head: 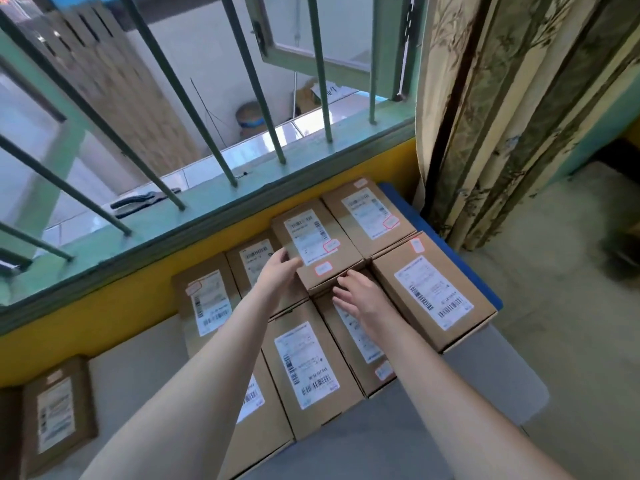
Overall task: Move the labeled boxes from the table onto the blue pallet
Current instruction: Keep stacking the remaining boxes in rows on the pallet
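1. Both forearms reach from the near edge toward a raised cardboard box (317, 245) sitting atop the stacked boxes on the blue pallet (460, 251), long axis running away toward the window sill (194, 223).
2. Left hand (278, 271) touches its left side, fingers loosely extended.
3. Right hand (358, 296) hovers at its near edge, fingers spread, grasping nothing.
4. One labeled box (55, 410) lies far left.

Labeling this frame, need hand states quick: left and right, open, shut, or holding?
Left hand: open, fingers on the left side of the upper stacked box, no curled hold.
Right hand: open, fingers spread at that box's near edge, holding nothing.
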